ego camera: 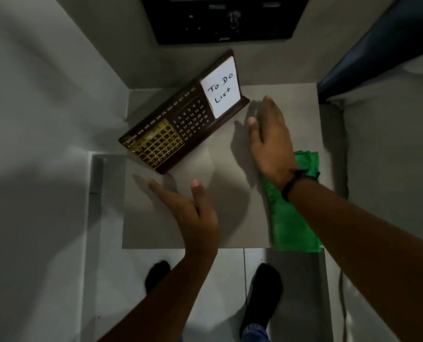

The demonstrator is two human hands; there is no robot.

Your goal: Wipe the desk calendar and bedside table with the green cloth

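Observation:
A dark wooden desk calendar (180,119) with gold keys and a white "To Do List" note stands tilted across the back left of the grey bedside table (220,218). The green cloth (291,218) lies along the table's right edge, partly under my right forearm. My right hand (269,141) hovers flat and open just right of the calendar, holding nothing. Just in front of the calendar's near corner, my left hand (193,211) is open with fingers spread and nothing in it.
A black panel (225,18) hangs on the wall behind the table. A dark blue bed edge (378,53) runs at the upper right. Grey walls close in on the left. My feet in dark socks (262,297) stand on white floor tiles below.

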